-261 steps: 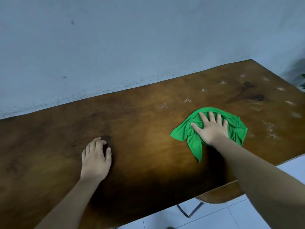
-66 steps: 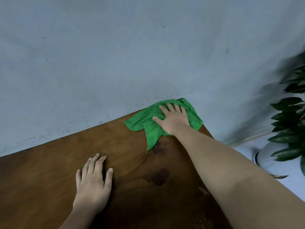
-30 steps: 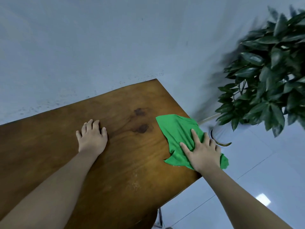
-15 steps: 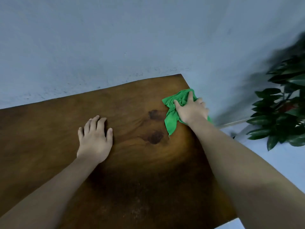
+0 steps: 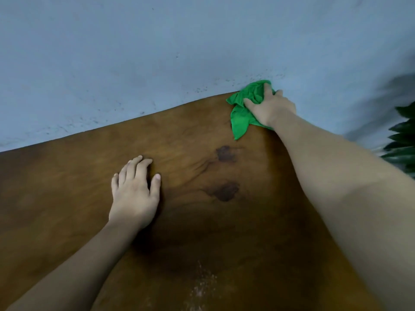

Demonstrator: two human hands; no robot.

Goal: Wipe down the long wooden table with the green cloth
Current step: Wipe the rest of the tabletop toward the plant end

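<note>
Half a second on, I see my right hand (image 5: 268, 107) has shoved the green cloth (image 5: 243, 108) into the desk's (image 5: 190, 135) far right corner against the wall (image 5: 157, 52), fingers clamped on it; left hand (image 5: 134, 194) stays flat, fingers together. Pale specks (image 5: 201, 286) near me remain.

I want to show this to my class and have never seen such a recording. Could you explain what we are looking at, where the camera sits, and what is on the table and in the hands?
There is no machine here. A person wears a camera on the head, looking down at their own bare arms. The left hand rests flat on a long wooden table. The right hand presses a bunched green cloth at the far corner by the wall. Pale specks lie near the front. Plant leaves show at right.
</note>
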